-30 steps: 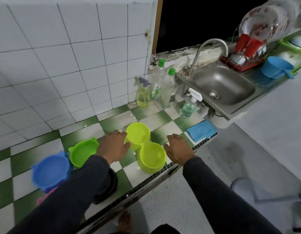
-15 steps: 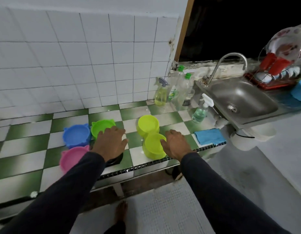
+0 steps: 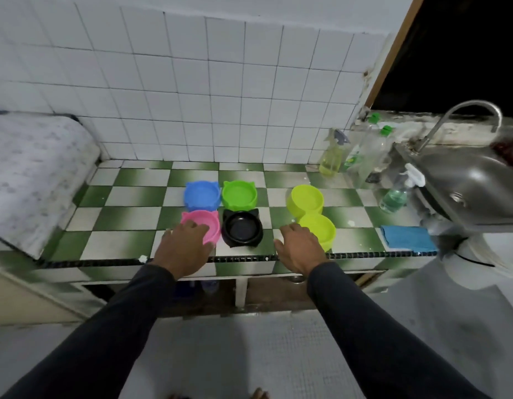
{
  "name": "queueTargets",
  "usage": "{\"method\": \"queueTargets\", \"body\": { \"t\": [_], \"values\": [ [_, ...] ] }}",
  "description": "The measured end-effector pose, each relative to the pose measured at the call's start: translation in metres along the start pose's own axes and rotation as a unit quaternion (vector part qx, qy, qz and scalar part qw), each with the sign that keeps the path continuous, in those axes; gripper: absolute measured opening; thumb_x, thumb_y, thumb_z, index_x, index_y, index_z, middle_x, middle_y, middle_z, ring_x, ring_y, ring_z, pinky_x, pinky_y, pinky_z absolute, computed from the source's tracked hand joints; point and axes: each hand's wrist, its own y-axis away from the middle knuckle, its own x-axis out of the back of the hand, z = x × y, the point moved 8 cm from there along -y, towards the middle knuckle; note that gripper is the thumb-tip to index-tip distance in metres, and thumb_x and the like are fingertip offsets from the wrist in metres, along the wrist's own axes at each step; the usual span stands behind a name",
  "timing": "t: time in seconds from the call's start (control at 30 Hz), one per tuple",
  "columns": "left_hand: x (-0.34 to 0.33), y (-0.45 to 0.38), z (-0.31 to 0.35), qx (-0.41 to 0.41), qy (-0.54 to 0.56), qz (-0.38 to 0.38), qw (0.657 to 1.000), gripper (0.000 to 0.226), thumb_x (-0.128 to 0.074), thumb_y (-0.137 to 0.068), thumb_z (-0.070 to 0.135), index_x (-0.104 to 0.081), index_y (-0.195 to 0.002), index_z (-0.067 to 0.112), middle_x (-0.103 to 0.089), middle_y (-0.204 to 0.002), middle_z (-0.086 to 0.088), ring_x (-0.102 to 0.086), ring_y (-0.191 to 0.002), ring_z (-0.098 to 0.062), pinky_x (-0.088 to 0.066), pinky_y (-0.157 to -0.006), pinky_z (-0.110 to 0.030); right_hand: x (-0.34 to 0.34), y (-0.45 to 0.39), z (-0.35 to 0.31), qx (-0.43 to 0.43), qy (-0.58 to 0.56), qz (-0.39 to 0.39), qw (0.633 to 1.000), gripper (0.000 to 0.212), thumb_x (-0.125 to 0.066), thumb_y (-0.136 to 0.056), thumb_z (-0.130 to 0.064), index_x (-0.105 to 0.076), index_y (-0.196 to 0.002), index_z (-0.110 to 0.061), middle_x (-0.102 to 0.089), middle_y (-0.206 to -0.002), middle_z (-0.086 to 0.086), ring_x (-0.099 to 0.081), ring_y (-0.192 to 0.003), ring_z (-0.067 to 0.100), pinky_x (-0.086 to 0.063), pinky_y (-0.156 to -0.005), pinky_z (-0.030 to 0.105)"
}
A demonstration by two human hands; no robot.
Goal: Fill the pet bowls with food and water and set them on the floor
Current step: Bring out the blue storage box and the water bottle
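Observation:
Several empty cat-eared pet bowls stand on the green-and-white checkered counter (image 3: 128, 217): a blue bowl (image 3: 202, 194), a green bowl (image 3: 239, 194), a pink bowl (image 3: 205, 224) and a black bowl (image 3: 242, 231). To their right stands a yellow-green double bowl (image 3: 311, 213). My left hand (image 3: 184, 249) hovers flat over the near side of the pink bowl with fingers relaxed. My right hand (image 3: 301, 249) is spread beside the near cup of the double bowl. Neither hand grips anything.
A steel sink (image 3: 468, 182) with a curved tap (image 3: 468, 113) is at the right. Spray bottles (image 3: 333, 156) and clear bottles (image 3: 370, 154) stand near the wall, another spray bottle (image 3: 397, 194) and a blue cloth (image 3: 406, 237) by the sink. A patterned surface (image 3: 31, 168) lies left.
The view has pulled back and swung left, so all the bowls now show. My left hand shifted from the green bowl's side to the pink bowl; my right hand drew back slightly.

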Motion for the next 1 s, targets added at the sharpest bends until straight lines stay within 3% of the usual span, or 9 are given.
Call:
{"method": "queueTargets", "body": {
  "t": [0.23,0.6,0.77,1.0],
  "values": [
    [-0.016,0.062,-0.092,0.051,0.013,-0.024,0.998,0.047,-0.051,-0.099,0.047,-0.057,-0.139,0.023,-0.062,-0.131,-0.007,-0.060,-0.116,-0.030,-0.051,-0.097,-0.045,-0.034,0.025,-0.092,0.019,-0.019,-0.023,0.999,0.039,-0.045,-0.102,-0.042,-0.055,-0.126,-0.013,-0.055,-0.130,0.014,-0.051,-0.121,0.037,-0.043,-0.102,0.046],
    [-0.043,0.147,-0.211,0.044,0.012,-0.057,0.997,0.041,-0.054,-0.100,0.047,-0.060,-0.133,0.022,-0.061,-0.124,-0.007,-0.059,-0.113,-0.028,-0.050,-0.099,-0.047,-0.106,0.081,-0.224,0.023,-0.029,-0.073,0.997,0.040,-0.045,-0.102,-0.046,-0.057,-0.122,-0.013,-0.059,-0.123,0.015,-0.056,-0.113,0.036,-0.048,-0.094,0.044],
    [-0.070,0.170,-0.245,0.069,0.020,-0.102,0.992,0.045,-0.053,-0.101,0.047,-0.056,-0.140,0.024,-0.056,-0.134,-0.006,-0.053,-0.122,-0.029,-0.047,-0.103,-0.048,-0.138,0.098,-0.258,0.022,-0.028,-0.113,0.993,0.047,-0.041,-0.103,-0.047,-0.053,-0.134,-0.013,-0.054,-0.135,0.013,-0.052,-0.119,0.033,-0.047,-0.101,0.046],
    [-0.117,0.183,-0.270,0.096,0.054,-0.141,0.984,0.045,-0.048,-0.103,0.042,-0.055,-0.142,0.020,-0.058,-0.134,-0.009,-0.055,-0.121,-0.028,-0.047,-0.103,-0.046,-0.192,0.094,-0.270,0.029,-0.041,-0.171,0.984,0.050,-0.039,-0.104,-0.050,-0.049,-0.138,-0.016,-0.049,-0.141,0.013,-0.048,-0.125,0.032,-0.044,-0.106,0.048]
  ]
}}
